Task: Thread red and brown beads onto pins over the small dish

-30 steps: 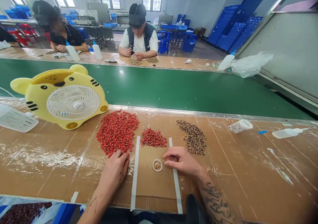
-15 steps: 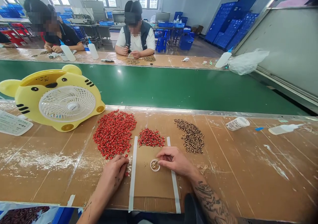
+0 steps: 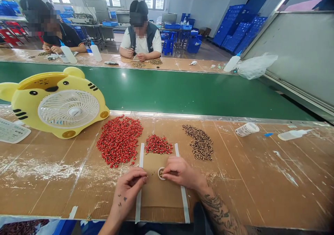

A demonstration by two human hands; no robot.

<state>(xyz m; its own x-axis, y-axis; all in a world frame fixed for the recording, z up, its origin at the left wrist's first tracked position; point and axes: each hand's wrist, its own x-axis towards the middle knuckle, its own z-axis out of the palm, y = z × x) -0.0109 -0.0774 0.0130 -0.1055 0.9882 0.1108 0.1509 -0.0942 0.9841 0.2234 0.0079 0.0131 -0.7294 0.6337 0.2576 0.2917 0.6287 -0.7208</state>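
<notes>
Small white cup (image 3: pixel 161 173) on the cardboard sheet (image 3: pixel 161 198), round with no long axis, lies just left of the right grip (image 3: pixel 181 174), its fingertips together against the rim, while the left grip (image 3: pixel 130 186), fingertips pinched together, sits farther off

Right hand (image 3: pixel 181 173) touches a small round cup (image 3: pixel 161 173); left hand (image 3: pixel 128 189) curls near it.

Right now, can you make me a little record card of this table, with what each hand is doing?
Left hand: fingers pinched together above the cardboard, anything held too small to tell
Right hand: at the small round cup
Beads: big red pile, small red pile, brown speckled pile
Also there: yellow tiger-shaped fan
</notes>
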